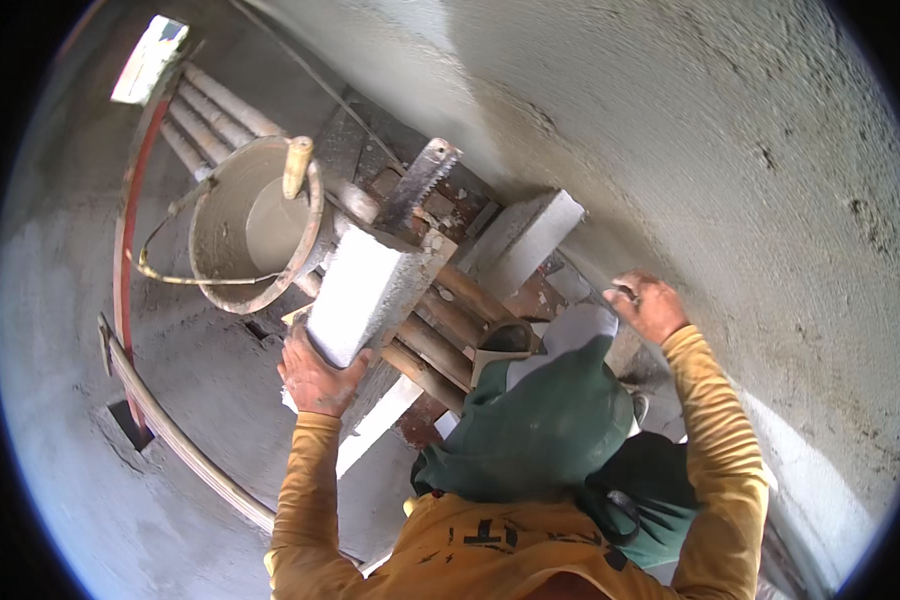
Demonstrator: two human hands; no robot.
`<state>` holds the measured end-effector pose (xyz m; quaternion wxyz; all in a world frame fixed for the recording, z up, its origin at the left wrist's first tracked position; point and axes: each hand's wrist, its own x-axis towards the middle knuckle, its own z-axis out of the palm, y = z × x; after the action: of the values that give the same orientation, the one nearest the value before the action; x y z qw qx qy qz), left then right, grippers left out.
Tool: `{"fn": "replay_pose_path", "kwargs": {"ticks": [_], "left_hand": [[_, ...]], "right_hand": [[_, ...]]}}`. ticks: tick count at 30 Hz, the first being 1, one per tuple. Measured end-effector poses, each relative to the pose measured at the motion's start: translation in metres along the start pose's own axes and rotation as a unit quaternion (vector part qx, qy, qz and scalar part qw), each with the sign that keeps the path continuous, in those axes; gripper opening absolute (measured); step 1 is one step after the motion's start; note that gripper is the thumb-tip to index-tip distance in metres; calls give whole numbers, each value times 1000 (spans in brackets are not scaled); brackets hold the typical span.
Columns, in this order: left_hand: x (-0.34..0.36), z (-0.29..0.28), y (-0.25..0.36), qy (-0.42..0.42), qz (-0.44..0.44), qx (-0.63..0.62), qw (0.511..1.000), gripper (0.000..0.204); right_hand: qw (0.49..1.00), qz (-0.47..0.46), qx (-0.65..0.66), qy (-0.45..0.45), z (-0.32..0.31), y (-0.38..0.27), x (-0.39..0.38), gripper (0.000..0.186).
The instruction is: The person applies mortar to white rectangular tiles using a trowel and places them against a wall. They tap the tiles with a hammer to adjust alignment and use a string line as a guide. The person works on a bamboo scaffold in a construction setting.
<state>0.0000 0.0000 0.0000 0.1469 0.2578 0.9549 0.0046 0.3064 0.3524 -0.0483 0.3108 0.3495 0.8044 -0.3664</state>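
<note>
My left hand grips the near end of a pale rectangular block, which lies tilted across wooden poles. A hand saw with a toothed blade sticks up behind the block, its handle hidden. My right hand is raised near the plastered wall, fingers curled round a small dark thing that I cannot make out. A grey bucket with a bent handle sits left of the block, a wooden tool handle at its rim.
Another pale block leans by the wall. A long red strip and a curved ribbed length lie at left, near a dark square hole. Below are broken pieces, a small scoop-like container and my green-clad legs.
</note>
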Motion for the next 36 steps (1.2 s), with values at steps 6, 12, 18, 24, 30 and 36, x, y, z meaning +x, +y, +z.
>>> {"fn": "replay_pose_path", "kwargs": {"ticks": [6,12,18,24,30,36], "left_hand": [[-25,17,0,98,37,1,995,96],[-22,7,0,109,72,-6,991,101],[-58,-9,10,72,120,-24,990,98],[-76,32,34,43,145,-83,985,94],[-77,68,43,-14,142,-83,986,94],[-83,56,58,-42,105,-38,993,100]], "right_hand": [[934,-294,44,198,20,-117,49,82],[907,-386,18,166,23,-200,54,90],[911,-387,49,131,29,-184,36,88],[938,-335,10,86,54,-132,32,80],[940,-315,93,90,82,-105,38,82],[958,-248,140,35,93,-96,41,84]]}}
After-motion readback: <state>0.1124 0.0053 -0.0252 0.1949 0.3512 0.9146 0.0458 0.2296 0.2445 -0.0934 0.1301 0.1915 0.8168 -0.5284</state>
